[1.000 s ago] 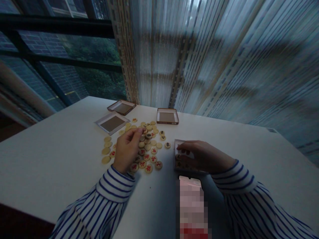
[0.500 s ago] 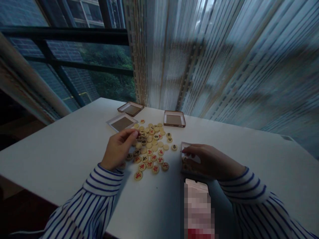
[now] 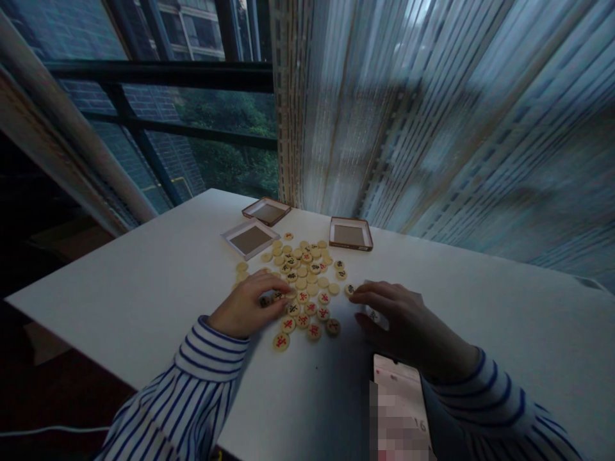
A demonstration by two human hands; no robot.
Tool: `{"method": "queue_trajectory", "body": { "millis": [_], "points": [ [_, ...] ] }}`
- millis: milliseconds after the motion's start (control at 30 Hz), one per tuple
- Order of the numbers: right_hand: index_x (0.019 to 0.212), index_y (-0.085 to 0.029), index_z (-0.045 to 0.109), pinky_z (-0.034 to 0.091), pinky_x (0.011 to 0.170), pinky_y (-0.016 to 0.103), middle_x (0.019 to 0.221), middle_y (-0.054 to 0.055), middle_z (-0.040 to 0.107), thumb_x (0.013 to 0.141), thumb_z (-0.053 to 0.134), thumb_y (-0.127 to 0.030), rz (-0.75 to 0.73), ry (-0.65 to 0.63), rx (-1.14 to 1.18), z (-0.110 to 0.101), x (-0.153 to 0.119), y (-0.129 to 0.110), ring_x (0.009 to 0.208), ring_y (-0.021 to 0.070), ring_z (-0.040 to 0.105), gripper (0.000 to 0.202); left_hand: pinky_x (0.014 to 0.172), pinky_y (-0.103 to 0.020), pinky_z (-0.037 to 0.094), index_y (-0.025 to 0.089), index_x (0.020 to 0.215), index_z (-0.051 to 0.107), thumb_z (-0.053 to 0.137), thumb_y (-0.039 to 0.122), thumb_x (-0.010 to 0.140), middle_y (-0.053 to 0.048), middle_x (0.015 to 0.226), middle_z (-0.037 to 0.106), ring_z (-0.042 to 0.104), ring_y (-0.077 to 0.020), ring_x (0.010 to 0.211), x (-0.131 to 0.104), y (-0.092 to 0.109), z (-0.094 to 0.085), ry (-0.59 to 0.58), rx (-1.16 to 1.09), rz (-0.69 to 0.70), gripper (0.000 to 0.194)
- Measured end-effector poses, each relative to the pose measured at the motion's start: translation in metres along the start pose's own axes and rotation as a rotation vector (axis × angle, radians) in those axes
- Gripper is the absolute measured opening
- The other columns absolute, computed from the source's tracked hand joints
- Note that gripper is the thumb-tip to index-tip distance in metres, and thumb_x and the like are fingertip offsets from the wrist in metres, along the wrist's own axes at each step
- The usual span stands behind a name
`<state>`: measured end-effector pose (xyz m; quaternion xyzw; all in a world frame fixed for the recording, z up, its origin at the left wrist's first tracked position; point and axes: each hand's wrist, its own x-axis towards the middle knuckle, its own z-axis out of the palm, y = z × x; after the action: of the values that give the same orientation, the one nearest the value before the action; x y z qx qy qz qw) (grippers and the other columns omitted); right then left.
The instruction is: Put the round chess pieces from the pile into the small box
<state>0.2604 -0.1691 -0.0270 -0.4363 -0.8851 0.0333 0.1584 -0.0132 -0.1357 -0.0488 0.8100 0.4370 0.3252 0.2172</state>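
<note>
Round wooden pieces [image 3: 301, 282] with red or black characters, some plain, lie heaped in the middle of the white table. At the heap's left side is my left hand [image 3: 252, 302], thumb and fingers closed around a pale piece [image 3: 291, 293] at its edge. My right hand [image 3: 401, 320] hovers over a shallow box at the right, its fingers apart; the fingertips are beside a black-marked piece [image 3: 350, 290]. Inside that box a piece with a black character [image 3: 373, 314] shows under the palm. The hand hides most of the box.
Beyond the heap stand a brown-rimmed tray [image 3: 266, 211], a pale tray [image 3: 228, 238] and another brown-rimmed tray [image 3: 350, 247]. A lit phone [image 3: 398, 400] lies near the front, below my right hand. A curtain and a window stand behind the table [image 3: 158, 275].
My left hand has come down and closer along the heap's left side, uncovering pieces behind it. My right hand's fingers have moved to the box's left edge. The view has shifted left.
</note>
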Motion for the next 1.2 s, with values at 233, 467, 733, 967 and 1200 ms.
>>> {"method": "queue_trajectory", "body": {
  "millis": [233, 467, 733, 967, 1200],
  "points": [
    [0.102, -0.019, 0.061, 0.045, 0.082, 0.037, 0.103, 0.01, 0.064, 0.083, 0.05, -0.023, -0.074, 0.0, 0.032, 0.008, 0.0, -0.008, 0.093, 0.0207, 0.059, 0.022, 0.08, -0.037, 0.044, 0.021, 0.087, 0.067, 0.056, 0.019, 0.07, -0.006, 0.083, 0.069, 0.058, -0.0198, 0.083, -0.003, -0.006, 0.008, -0.139, 0.084, 0.062, 0.02],
    [0.104, -0.019, 0.06, 0.045, 0.08, 0.037, 0.105, 0.01, 0.063, 0.084, 0.049, -0.023, -0.077, -0.032, 0.046, 0.008, 0.0, -0.009, 0.094, 0.0212, 0.058, 0.023, 0.081, -0.037, 0.044, 0.021, 0.089, 0.068, 0.055, 0.017, 0.07, -0.006, 0.084, 0.069, 0.058, -0.0202, 0.084, -0.003, -0.008, 0.011, -0.149, 0.141, 0.047, 0.023],
    [0.105, -0.019, 0.059, 0.045, 0.08, 0.037, 0.107, 0.01, 0.062, 0.085, 0.048, -0.022, -0.087, -0.039, 0.04, 0.011, 0.0, -0.008, 0.094, 0.0211, 0.057, 0.023, 0.08, -0.037, 0.045, 0.02, 0.091, 0.068, 0.055, 0.019, 0.072, -0.007, 0.084, 0.067, 0.058, -0.0209, 0.085, -0.004, -0.009, 0.012, -0.164, 0.162, 0.023, 0.023],
    [0.104, -0.018, 0.059, 0.045, 0.078, 0.036, 0.106, 0.011, 0.063, 0.083, 0.05, -0.021, -0.095, -0.025, 0.032, 0.011, 0.0, -0.01, 0.093, 0.0209, 0.058, 0.023, 0.08, -0.038, 0.045, 0.019, 0.092, 0.067, 0.061, 0.025, 0.073, -0.008, 0.087, 0.067, 0.057, -0.0211, 0.085, -0.003, -0.009, 0.014, -0.182, 0.162, 0.006, 0.021],
    [0.103, -0.018, 0.059, 0.046, 0.077, 0.036, 0.103, 0.01, 0.063, 0.083, 0.05, -0.018, -0.103, -0.001, 0.032, 0.014, 0.001, -0.014, 0.092, 0.0207, 0.059, 0.022, 0.083, -0.039, 0.043, 0.017, 0.093, 0.066, 0.064, 0.026, 0.073, -0.008, 0.089, 0.066, 0.056, -0.0218, 0.088, -0.003, -0.009, 0.016, -0.168, 0.217, 0.022, 0.022]
  ]
}}
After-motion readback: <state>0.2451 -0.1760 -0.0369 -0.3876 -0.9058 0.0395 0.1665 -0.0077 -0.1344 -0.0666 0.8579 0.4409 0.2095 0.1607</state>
